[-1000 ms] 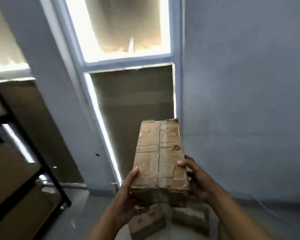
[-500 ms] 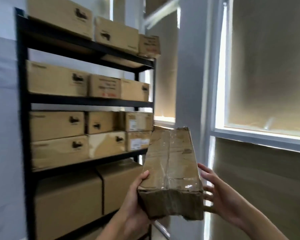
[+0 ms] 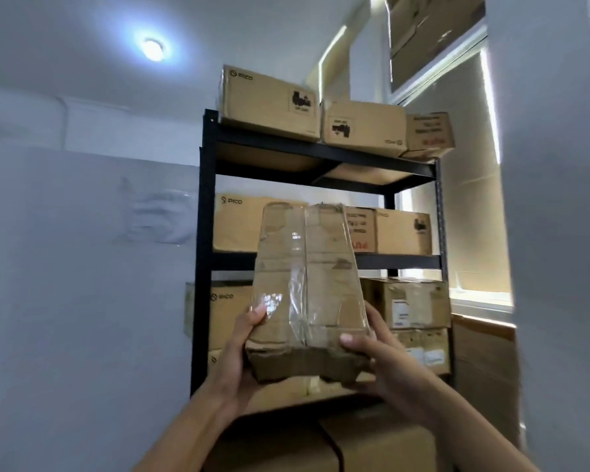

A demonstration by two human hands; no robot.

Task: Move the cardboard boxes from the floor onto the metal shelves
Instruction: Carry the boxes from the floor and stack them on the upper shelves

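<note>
A person holds a box (image 3: 307, 291) up in front of the shelves (image 3: 324, 158). The left hand (image 3: 239, 356) grips its near left corner, thumb on top. The right hand (image 3: 378, 356) grips the near right corner the same way. The box is in the air, not yet on any shelf.

The job looks well along. Three boxes sit on the top shelf: a wide one (image 3: 269, 103), a middle one (image 3: 363, 127) and a small one (image 3: 428, 134) at the right end. The shelf below has more boxes (image 3: 402, 231), and the ones under that look full too. This box still needs a spot, maybe up high, but that is only a guess. The floor cannot be seen, so nobody can tell how many boxes are left there.

The held box is long and brown. Its cardboard is worn and crumpled at the near end. Shiny clear tape (image 3: 300, 267) runs down its middle and wrinkles near the hands. The shelf boxes look smoother and cleaner, with dark printed marks. The frame is black metal with thin straight bars. A round lamp (image 3: 153, 49) glows on the ceiling.
</note>
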